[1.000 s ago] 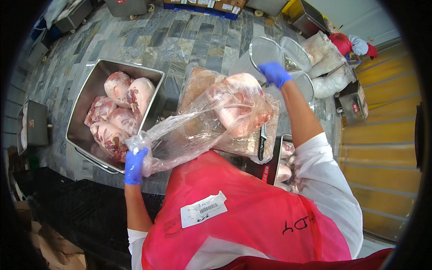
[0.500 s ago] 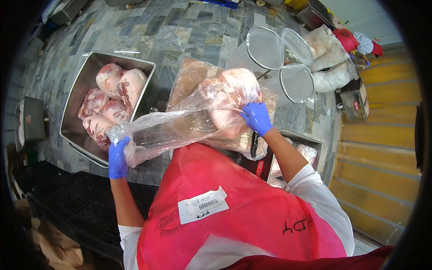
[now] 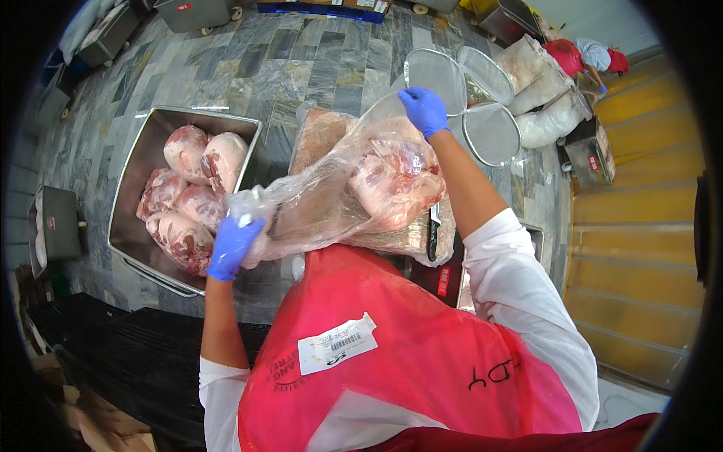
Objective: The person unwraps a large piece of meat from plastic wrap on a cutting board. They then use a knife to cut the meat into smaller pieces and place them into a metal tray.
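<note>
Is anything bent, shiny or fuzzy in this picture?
Head view: fisheye distortion bows the yellow panels, and black rings the image; head view: light glints off the clear plastic bag; head view: the far person shows small and less crisp than the steel bin.

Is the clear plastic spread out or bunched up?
Mostly spread: the clear plastic stretches between the left hand and right hand, over part of the meat. Its end at the left hand is bunched.

Meat [image 3: 398, 182], knife [image 3: 433, 235] on board [image 3: 319, 140]; left of board, bin [image 3: 129, 232] with meat pieces [image 3: 199, 203].
</note>
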`<action>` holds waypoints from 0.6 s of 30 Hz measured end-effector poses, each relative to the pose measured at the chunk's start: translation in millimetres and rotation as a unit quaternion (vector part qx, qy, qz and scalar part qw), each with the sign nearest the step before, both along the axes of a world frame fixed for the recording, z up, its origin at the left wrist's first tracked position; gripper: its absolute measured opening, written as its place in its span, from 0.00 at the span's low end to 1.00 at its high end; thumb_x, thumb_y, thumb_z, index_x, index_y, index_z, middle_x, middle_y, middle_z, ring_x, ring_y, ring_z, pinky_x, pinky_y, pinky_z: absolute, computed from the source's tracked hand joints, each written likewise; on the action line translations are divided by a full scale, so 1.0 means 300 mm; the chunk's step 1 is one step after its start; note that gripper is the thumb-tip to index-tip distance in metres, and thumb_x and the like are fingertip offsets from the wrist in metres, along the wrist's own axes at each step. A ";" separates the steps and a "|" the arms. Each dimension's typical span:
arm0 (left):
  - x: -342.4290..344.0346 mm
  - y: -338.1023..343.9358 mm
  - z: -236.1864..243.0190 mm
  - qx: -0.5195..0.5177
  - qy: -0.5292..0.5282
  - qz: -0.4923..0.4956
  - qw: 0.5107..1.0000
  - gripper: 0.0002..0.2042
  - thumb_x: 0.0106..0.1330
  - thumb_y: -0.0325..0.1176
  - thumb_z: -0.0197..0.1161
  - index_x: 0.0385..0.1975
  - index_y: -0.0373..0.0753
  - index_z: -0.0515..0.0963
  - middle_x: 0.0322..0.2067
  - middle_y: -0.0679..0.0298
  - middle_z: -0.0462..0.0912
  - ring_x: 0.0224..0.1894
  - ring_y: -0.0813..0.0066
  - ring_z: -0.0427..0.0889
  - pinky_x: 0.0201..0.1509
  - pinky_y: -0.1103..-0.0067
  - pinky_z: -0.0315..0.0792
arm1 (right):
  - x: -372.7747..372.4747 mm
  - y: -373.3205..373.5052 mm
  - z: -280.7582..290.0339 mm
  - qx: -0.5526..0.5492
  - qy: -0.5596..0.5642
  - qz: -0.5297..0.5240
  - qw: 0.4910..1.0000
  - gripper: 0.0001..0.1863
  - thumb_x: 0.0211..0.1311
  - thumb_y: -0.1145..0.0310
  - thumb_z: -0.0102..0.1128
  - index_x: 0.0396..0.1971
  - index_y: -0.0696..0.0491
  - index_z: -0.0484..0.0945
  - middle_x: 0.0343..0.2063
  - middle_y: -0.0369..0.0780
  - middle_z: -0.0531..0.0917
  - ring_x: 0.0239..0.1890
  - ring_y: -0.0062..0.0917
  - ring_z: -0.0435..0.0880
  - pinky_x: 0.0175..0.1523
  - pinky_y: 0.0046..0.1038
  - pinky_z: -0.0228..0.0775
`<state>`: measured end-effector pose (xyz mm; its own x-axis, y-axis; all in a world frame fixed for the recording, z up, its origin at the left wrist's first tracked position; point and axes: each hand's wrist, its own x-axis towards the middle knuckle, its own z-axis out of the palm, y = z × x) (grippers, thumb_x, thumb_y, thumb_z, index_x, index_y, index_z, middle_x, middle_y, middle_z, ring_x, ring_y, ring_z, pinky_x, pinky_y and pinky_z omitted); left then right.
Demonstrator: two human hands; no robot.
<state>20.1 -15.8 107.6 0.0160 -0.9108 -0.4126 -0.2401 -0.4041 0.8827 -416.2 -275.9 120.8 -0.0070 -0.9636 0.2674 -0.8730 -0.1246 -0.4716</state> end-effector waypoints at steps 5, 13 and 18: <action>-0.156 -0.097 -0.143 -0.241 -0.054 -0.032 0.968 0.33 0.64 0.38 0.73 0.65 0.28 0.69 0.54 0.49 0.82 0.56 0.62 0.83 0.59 0.67 0.76 | -0.040 0.275 -0.067 -0.102 0.069 0.070 0.990 0.36 0.61 0.53 0.69 0.65 0.58 0.73 0.55 0.58 0.79 0.56 0.55 0.79 0.58 0.49 0.73; -0.442 -0.433 -0.287 -0.235 -0.226 -0.171 0.930 0.53 0.58 0.50 0.77 0.74 0.28 0.52 0.64 0.38 0.73 0.63 0.44 0.78 0.66 0.65 0.72 | -0.232 0.843 -0.219 0.084 0.172 0.020 0.981 0.12 0.54 0.66 0.66 0.38 0.51 0.85 0.38 0.46 0.83 0.43 0.46 0.80 0.49 0.48 0.72; -0.514 -0.625 -0.391 -0.099 -0.143 -0.305 0.936 0.42 0.55 0.54 0.78 0.62 0.29 0.73 0.51 0.43 0.85 0.54 0.47 0.85 0.58 0.63 0.78 | -0.465 1.061 -0.245 0.020 0.068 -0.055 0.996 0.08 0.48 0.75 0.65 0.30 0.52 0.87 0.37 0.44 0.83 0.43 0.45 0.80 0.48 0.43 0.73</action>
